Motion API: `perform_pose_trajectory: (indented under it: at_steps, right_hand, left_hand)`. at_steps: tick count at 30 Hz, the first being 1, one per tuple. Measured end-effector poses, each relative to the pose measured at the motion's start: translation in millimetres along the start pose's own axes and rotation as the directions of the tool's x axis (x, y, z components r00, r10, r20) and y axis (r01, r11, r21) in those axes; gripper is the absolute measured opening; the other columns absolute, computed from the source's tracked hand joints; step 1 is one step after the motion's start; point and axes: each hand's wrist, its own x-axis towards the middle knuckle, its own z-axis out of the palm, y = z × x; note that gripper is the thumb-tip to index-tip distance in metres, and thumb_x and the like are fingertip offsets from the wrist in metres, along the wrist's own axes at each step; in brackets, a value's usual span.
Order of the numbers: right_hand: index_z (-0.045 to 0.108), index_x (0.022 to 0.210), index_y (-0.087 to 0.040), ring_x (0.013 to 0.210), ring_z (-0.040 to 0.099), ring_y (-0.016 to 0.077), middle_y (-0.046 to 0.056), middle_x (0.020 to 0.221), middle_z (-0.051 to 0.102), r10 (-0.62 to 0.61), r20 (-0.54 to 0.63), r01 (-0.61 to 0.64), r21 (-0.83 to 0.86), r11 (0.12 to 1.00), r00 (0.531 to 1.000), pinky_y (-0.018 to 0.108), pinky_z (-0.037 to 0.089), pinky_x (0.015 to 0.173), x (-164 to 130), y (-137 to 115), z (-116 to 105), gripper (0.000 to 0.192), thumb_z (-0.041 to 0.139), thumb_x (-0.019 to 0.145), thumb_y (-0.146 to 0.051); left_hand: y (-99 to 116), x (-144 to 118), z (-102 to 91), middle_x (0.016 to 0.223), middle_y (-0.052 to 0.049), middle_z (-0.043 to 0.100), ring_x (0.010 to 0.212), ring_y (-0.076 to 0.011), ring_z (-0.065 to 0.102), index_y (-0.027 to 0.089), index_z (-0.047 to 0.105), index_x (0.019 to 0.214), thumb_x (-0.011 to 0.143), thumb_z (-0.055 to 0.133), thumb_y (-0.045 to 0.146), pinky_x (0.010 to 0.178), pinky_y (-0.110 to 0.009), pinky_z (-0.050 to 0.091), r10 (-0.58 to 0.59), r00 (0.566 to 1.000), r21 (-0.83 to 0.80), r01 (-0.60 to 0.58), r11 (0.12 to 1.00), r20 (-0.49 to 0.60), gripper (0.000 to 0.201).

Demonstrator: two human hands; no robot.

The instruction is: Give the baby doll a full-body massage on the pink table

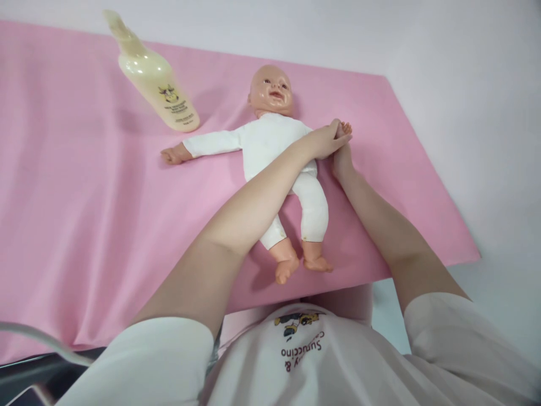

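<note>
A baby doll (pixel 274 141) with a white cloth body lies on its back on the pink sheet (pixel 203 214), its head at the far side and its feet towards me. My left hand (pixel 325 141) reaches across its body and is closed round the doll's hand (pixel 346 128) on the right. From below, my right hand (pixel 341 160) meets it there, closed on the same small hand or wrist. Only the doll's fingers show beyond mine. Its other arm (pixel 211 144) lies stretched out to the left.
A pale yellow pump bottle (pixel 158 84) with a cow picture stands on the sheet left of the doll's head. A white cable (pixel 46 338) and a dark object (pixel 38 378) are at the lower left. White wall borders the sheet at the back and right.
</note>
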Motion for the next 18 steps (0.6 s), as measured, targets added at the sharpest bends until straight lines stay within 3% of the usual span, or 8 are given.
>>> perform_pose_trajectory:
  at_steps: [4,9,15,18]
  right_hand:
    - [0.042,0.145,-0.015,0.156,0.034,0.0042,0.005,0.164,0.04,-0.014,0.013,0.014,-0.006,1.0,1.0,0.03,0.03,0.129,1.5,3.1,-1.9,0.04,0.036,0.105,-0.021]
    - [0.039,0.148,-0.014,0.152,0.041,0.0049,0.007,0.163,0.042,-0.011,0.026,0.011,0.007,1.0,1.0,0.027,0.036,0.125,-0.4,3.7,-2.8,0.045,0.039,0.104,-0.023]
    - [0.028,0.154,-0.011,0.155,0.035,0.0051,0.011,0.17,0.031,-0.027,0.079,0.027,0.0,1.0,0.997,0.024,0.034,0.125,-0.9,4.3,-4.6,0.051,0.036,0.106,-0.026]
    - [0.021,0.157,-0.013,0.16,0.024,0.004,0.008,0.175,0.017,-0.024,0.133,0.027,-0.025,0.999,0.991,0.026,0.027,0.129,4.7,9.9,-9.0,0.053,0.031,0.107,-0.029]
  left_hand:
    - [0.3,0.0,0.0,0.122,-0.013,0.072,0.124,-0.031,0.064,0.023,0.049,0.125,0.104,0.047,0.049,0.107,-0.04,0.044,0.0,1.0,-0.003,0.0,1.0,-0.001,0.033]
    - [4.3,-1.9,-1.2,0.123,-0.015,0.072,0.12,-0.0317,0.067,0.021,0.049,0.127,0.105,0.045,0.046,0.105,-0.04,0.046,-0.014,1.0,0.023,0.014,1.0,0.002,0.034]
    - [4.3,-1.0,-0.4,0.124,-0.015,0.072,0.121,-0.0322,0.066,0.02,0.048,0.128,0.105,0.046,0.046,0.106,-0.041,0.046,-0.016,1.0,0.012,0.016,1.0,0.001,0.035]
    - [1.7,1.1,1.1,0.123,-0.014,0.072,0.123,-0.0316,0.065,0.021,0.049,0.127,0.104,0.047,0.048,0.107,-0.04,0.045,-0.009,1.0,-0.003,0.009,1.0,-0.006,0.035]
